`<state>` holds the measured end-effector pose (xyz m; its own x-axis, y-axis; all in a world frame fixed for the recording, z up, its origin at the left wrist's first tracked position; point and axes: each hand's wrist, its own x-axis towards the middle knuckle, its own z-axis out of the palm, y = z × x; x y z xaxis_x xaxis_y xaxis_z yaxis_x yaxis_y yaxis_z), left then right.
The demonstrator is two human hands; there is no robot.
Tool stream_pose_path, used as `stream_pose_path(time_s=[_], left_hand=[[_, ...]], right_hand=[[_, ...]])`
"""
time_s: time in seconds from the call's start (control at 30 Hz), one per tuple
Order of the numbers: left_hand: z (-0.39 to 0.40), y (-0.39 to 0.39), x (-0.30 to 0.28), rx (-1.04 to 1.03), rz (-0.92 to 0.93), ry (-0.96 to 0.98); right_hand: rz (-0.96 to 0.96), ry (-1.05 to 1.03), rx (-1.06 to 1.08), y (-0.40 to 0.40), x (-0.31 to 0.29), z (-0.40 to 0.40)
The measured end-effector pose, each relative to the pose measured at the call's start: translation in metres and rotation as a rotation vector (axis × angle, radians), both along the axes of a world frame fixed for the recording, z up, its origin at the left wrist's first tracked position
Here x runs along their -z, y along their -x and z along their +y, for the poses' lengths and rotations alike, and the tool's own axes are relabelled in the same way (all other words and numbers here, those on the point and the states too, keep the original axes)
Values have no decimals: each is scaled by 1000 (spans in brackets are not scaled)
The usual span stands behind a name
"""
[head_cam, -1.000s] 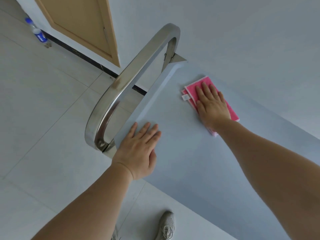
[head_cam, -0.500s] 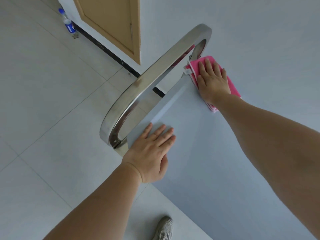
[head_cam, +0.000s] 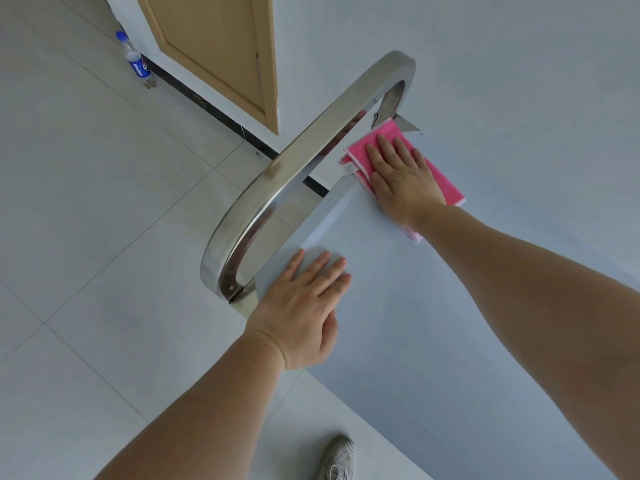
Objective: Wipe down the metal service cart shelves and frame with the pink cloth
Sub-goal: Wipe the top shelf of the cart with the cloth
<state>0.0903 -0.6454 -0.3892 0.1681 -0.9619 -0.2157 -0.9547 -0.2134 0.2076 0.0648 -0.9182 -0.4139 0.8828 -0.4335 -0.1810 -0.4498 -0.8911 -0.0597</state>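
Right hand [head_cam: 401, 178] flat, fingers straight, pressing pink cloth [head_cam: 440, 178] at top shelf [head_cam: 433, 341] far corner; cloth's long axis runs along far edge. Left hand [head_cam: 304, 306] flat on shelf.

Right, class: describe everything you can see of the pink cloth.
The pink cloth is bright pink with a pale edging and looks folded into layers. It lies flat on the cart's top shelf, at the far corner beside the handle bar. The right hand presses on it with straight fingers.

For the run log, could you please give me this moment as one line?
right hand: flat on pink cloth, top shelf far corner | left hand: flat, bracing shelf near handle
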Motion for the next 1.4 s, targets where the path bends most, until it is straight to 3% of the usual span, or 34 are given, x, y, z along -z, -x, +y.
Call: stream_pose_path(time_s=[0.3, 0.53, 0.7, 1.0, 1.4], left_hand=[[4, 1, 4, -10, 25, 300], [9, 1, -5, 13, -115, 295], [36, -5, -9, -5, -42, 365], [142, -7, -8, -192, 139, 259], [203, 8, 4, -209, 238, 205]], right_hand=[[-1, -23, -86, 22, 2, 71], [-18, -12, -117, 35, 2, 106], [5, 10, -115, 35, 1, 108], [54, -24, 18, 36, -6, 156], [77, -44, -75, 48, -6, 249]])
